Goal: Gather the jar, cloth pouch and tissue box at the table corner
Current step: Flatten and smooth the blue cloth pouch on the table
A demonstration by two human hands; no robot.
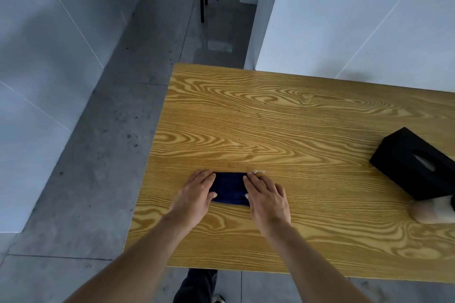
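I observe my left hand [197,194] and right hand [267,200] resting flat, fingers released, on either end of the dark blue cloth pouch [230,188] near the table's [270,110] front edge. Farther right lie the blurred jar [429,211] and black tissue box [413,162].

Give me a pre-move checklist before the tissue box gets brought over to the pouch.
1. Cloth pouch flat on the table: ok.
2. Left hand and right hand free to lift: not ok, both press on the pouch.
3. Tissue box in view: ok, at the right edge.
4. Jar upright: cannot tell, partly hidden and blurred.
5. Bare wood between pouch and box: ok.
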